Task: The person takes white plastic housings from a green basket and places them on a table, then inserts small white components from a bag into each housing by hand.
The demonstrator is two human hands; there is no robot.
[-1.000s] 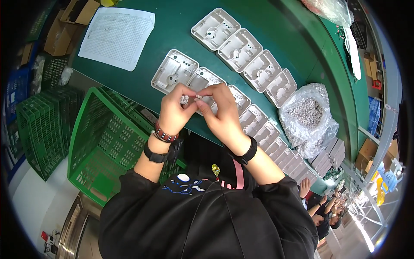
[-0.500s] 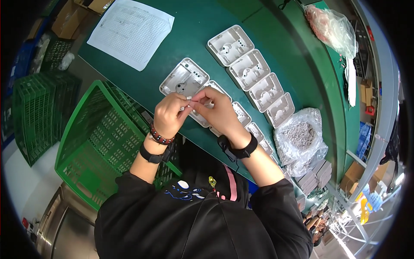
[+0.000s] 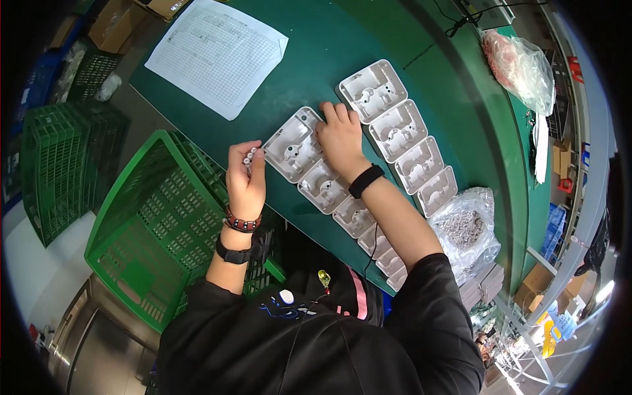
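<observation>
In my left hand (image 3: 246, 184), curled fingers hold several small white cylindrical parts (image 3: 250, 158), just left of the nearest row. A pale grey plastic housing (image 3: 280, 153), open side up, lies at the far end of that row. Its right wall is gripped by my right hand (image 3: 342, 141), with the thumb at the wall and the fingers reaching beyond it. Whether a small part is also between those fingers is hidden. More housings (image 3: 324, 187) of the same kind continue the row toward me, partly under my right forearm.
A second row of grey housings (image 3: 398, 130) runs along the right. Beyond its near end sits a clear bag of small pale parts (image 3: 464, 227). A gridded paper sheet (image 3: 217, 56) lies at the far left of the green table, above a green crate (image 3: 141, 230).
My hands were together over the far housing, pinching small white parts. They have separated: the left drew back left with the parts, the right moved onto the housing's right wall. The view shifted slightly.
</observation>
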